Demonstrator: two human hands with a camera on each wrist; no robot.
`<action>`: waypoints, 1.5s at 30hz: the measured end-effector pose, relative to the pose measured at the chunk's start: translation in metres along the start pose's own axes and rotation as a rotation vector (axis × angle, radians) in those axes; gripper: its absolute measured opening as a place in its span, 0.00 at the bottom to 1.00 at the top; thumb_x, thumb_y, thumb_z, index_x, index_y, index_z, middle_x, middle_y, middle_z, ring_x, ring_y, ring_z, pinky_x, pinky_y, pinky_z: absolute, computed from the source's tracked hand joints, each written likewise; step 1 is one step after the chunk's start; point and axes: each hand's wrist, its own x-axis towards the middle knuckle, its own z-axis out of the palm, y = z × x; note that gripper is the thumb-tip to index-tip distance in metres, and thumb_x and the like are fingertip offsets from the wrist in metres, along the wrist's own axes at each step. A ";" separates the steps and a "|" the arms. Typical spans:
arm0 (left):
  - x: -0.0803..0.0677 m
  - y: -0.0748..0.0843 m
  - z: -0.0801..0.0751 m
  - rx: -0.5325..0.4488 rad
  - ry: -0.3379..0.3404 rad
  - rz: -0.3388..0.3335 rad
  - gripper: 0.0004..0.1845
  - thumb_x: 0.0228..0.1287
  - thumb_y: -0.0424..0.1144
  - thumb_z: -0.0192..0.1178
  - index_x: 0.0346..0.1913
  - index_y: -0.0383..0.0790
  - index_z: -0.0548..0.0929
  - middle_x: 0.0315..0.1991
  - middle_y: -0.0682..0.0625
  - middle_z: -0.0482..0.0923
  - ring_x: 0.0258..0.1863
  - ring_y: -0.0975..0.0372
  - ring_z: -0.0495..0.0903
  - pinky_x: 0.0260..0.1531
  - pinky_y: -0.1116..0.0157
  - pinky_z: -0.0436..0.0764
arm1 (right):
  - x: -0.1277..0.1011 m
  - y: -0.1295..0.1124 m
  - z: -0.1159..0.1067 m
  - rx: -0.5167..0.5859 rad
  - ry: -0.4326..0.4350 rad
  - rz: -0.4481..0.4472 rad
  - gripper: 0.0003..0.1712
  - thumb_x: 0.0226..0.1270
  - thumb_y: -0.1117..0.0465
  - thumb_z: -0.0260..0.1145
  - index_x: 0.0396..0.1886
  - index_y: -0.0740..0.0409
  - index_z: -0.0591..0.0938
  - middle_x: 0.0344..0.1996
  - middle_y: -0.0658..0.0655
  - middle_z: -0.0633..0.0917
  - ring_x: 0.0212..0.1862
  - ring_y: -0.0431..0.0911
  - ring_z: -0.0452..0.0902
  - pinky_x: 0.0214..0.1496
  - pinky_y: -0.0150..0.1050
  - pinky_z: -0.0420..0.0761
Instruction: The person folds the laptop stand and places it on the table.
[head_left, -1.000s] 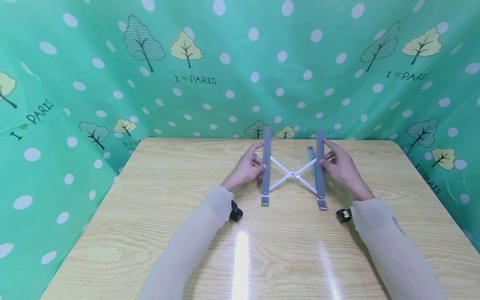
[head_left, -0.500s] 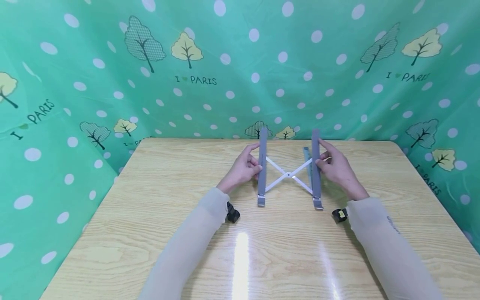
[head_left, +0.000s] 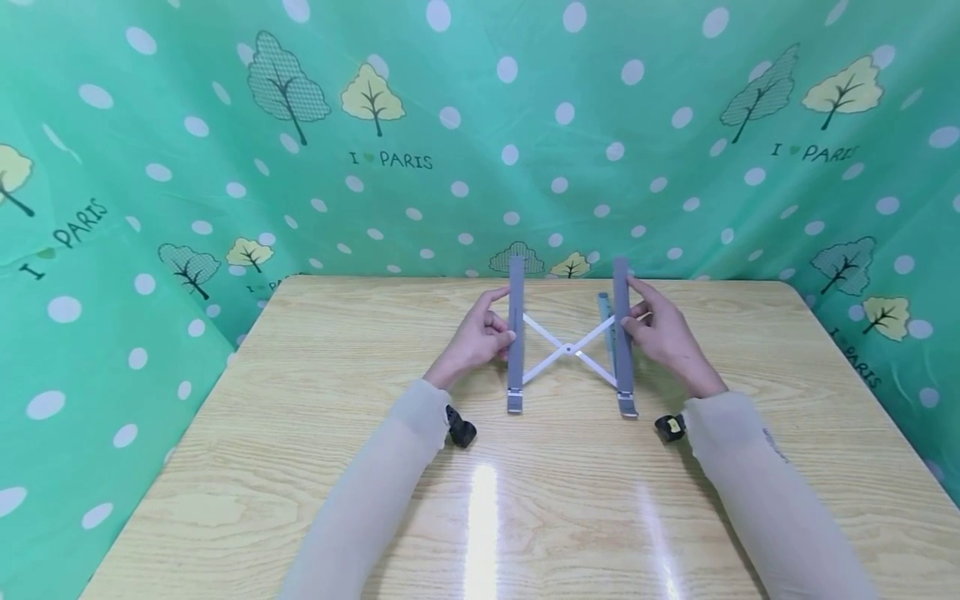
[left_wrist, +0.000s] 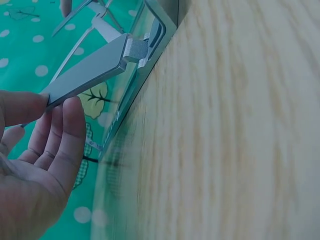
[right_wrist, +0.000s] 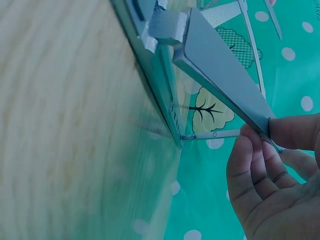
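Note:
A grey folding laptop stand (head_left: 516,333) stands unfolded on the table, its two long side arms joined by a silver X-shaped brace (head_left: 568,349). My left hand (head_left: 480,335) pinches the left arm between thumb and fingers; the left wrist view shows the thumb on top of the arm (left_wrist: 90,70) and the fingers beneath. The right arm (head_left: 622,333) is pinched the same way by my right hand (head_left: 663,333), also seen in the right wrist view (right_wrist: 275,185). Below each arm a base bar (right_wrist: 167,85) lies along the table, hinged at the near end.
The wooden table (head_left: 300,467) spreads around the stand on all sides. A green curtain (head_left: 480,108) with white dots and tree prints hangs behind the table's far edge. Black wrist cameras (head_left: 460,429) sit on both wrists.
Both hands and the laptop stand between them have shifted steadily to the left across the table. The grips and the stand's unfolded shape look unchanged.

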 end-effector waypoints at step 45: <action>-0.019 0.000 -0.029 -0.052 0.006 -0.041 0.42 0.60 0.20 0.57 0.73 0.54 0.57 0.37 0.33 0.75 0.34 0.37 0.77 0.35 0.46 0.83 | 0.008 -0.018 0.025 0.035 -0.014 -0.013 0.40 0.68 0.68 0.56 0.76 0.47 0.55 0.38 0.60 0.76 0.31 0.50 0.75 0.27 0.37 0.78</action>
